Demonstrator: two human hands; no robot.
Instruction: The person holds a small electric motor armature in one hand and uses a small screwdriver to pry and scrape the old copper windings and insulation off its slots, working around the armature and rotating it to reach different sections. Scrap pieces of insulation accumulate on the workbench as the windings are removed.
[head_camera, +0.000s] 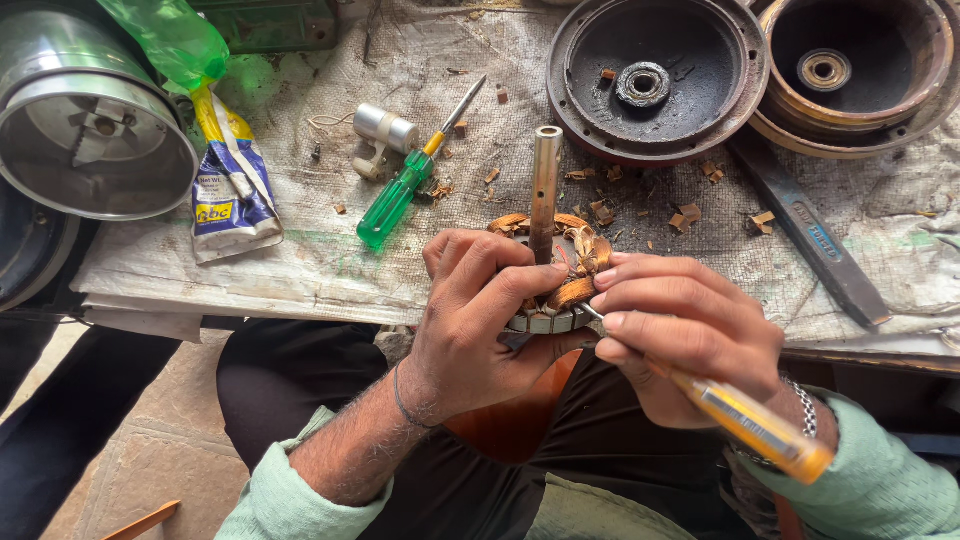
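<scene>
Copper windings, brown and frayed, fill the stator (560, 275) held at the near edge of the bench, a steel shaft (545, 190) rising upright from its middle. The left hand (470, 320) wraps the stator's left side, fingers curled tight over its rim. The right hand (690, 335) pinches a yellow-handled screwdriver (745, 420), tip pressed into the windings.

Far right, two round rusty housings (655, 75) sit as shallow bowls — each with a bearing ring at its centre, the left one also holding small chips. Far left lies a shiny metal drum (85, 125).

Woven grey cloth (330, 230) covers the bench, littered with copper-brown scraps. On it rest a green screwdriver (395, 195), a small silver cylinder (385, 128), a blue-and-white tube (225, 190) and — to the right — a flat dark chisel (810, 240). Stone floor (150, 450) shows near left.
</scene>
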